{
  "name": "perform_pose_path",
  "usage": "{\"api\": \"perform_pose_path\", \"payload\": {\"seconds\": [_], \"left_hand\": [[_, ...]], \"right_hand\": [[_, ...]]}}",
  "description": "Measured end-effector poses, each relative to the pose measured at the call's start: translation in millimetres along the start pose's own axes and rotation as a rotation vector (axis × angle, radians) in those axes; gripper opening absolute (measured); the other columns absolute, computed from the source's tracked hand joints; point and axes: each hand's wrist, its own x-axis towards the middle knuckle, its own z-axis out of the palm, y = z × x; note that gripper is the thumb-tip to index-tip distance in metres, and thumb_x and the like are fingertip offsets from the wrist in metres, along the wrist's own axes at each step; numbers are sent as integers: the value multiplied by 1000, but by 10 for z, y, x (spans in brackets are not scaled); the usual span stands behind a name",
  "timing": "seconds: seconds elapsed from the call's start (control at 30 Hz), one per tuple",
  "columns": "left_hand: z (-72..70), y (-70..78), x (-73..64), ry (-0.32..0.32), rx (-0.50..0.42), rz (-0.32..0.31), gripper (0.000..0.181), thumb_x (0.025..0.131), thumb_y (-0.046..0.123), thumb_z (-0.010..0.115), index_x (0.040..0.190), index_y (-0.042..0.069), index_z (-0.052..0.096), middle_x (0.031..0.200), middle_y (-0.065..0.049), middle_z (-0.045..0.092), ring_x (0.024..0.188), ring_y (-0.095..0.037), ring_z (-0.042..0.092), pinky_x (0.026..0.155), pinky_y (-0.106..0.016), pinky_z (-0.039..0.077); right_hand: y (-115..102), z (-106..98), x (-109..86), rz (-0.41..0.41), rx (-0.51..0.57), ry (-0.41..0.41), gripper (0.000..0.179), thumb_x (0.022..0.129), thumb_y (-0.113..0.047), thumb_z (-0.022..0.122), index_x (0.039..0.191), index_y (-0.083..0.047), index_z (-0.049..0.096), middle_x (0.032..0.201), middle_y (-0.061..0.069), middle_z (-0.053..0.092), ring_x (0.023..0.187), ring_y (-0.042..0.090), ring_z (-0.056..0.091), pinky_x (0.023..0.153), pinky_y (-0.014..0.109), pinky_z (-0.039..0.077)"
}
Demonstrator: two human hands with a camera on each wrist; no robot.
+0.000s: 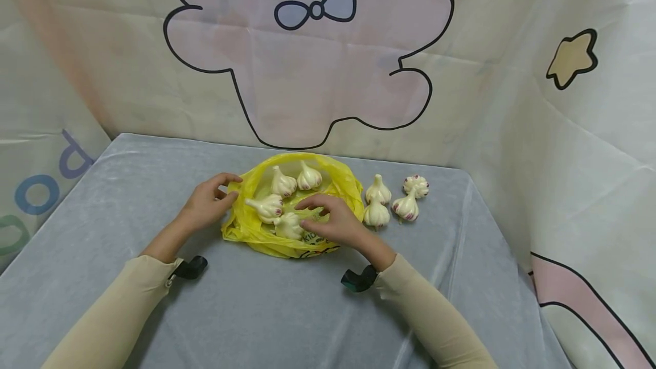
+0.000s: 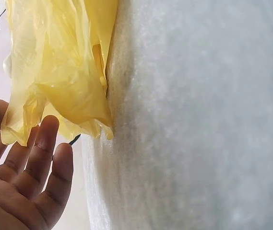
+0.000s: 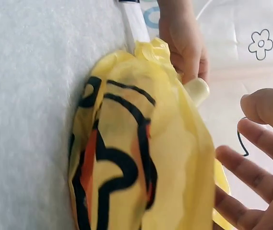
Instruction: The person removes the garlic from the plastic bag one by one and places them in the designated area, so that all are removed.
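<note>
A yellow plastic bag (image 1: 353, 184) lies spread on the table with its mouth up and several garlic bulbs (image 1: 266, 208) inside. At the bag's left rim is my left hand (image 1: 207, 203), its thumb and fingertips touching the thin plastic; in the left wrist view its fingers (image 2: 44, 139) are loosely bent and spread. My right hand (image 1: 335, 221) hovers over the bag's right part, fingers apart and holding nothing. From the right wrist, a pale garlic neck (image 3: 197, 91) pokes above the bag's edge, and black print covers the bag's side.
Several more garlic bulbs (image 1: 376, 213) sit just right of the bag, two of them (image 1: 406, 207) a little farther right. Grey cloth (image 1: 277, 306) covers the table. A printed fabric backdrop (image 1: 318, 84) rises behind its far edge. Black bands (image 1: 360, 279) are on both wrists.
</note>
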Motion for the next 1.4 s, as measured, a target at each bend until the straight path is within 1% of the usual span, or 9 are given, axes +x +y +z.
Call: {"api": "perform_pose_path", "payload": {"seconds": [0.2,0.43,0.53,0.67,0.73,0.9,1.0,1.27,1.4], "left_hand": [[7,5,-3,1,-1,3,34,98,22,52,131,12,52,132,-20,49,92,-32,61,62,-30,49],[-4,31,-9,8,5,6,34,98,23,53,131,13,53,132,-19,49,92,-31,61,62,-30,48],[-10,38,-13,1,6,8,34,99,22,52,131,12,53,133,-20,48,93,-31,61,62,-30,48],[-14,42,-14,-2,8,5,35,99,22,52,132,11,52,134,-21,48,94,-31,61,62,-30,48],[-13,39,-14,0,11,4,34,99,21,52,132,11,52,133,-21,48,93,-31,61,62,-30,48],[-5,26,-11,4,15,13,34,98,20,52,131,11,53,132,-20,50,91,-31,61,62,-30,48],[2,25,-12,3,14,16,34,99,22,52,131,11,53,132,-21,49,91,-30,61,61,-30,48],[13,28,-10,7,15,9,34,99,21,52,131,11,52,132,-20,49,90,-29,60,61,-30,48],[18,17,-9,7,12,11,34,98,21,53,131,11,53,132,-20,49,89,-29,60,61,-30,48]], "right_hand": [[-27,77,59,-51,-56,-20,27,88,-19,69,113,-9,69,112,3,70,106,28,63,80,47,52],[-40,139,117,-52,-74,-63,28,89,-21,68,116,-13,69,117,-1,69,109,18,62,82,41,52],[-23,174,146,-56,-100,-75,27,89,-22,67,116,-16,69,116,-4,68,106,15,62,79,38,51],[6,225,176,-76,-121,-73,25,88,-21,69,113,-16,70,114,-3,69,102,14,62,76,37,50],[18,248,185,-81,-126,-69,25,87,-20,70,112,-16,70,113,-3,70,103,14,62,79,37,50],[31,300,194,-74,-148,-64,24,86,-19,71,110,-15,70,111,-2,70,106,13,62,94,32,47],[22,319,201,-75,-163,-64,23,86,-19,71,109,-15,70,111,-2,70,106,13,62,96,31,46],[13,326,207,-50,-152,-66,20,88,-19,70,107,-15,70,112,-2,70,108,12,62,94,30,48],[11,310,189,-39,-137,-62,20,89,-20,69,108,-16,70,112,-4,70,105,10,62,85,27,50]]}}
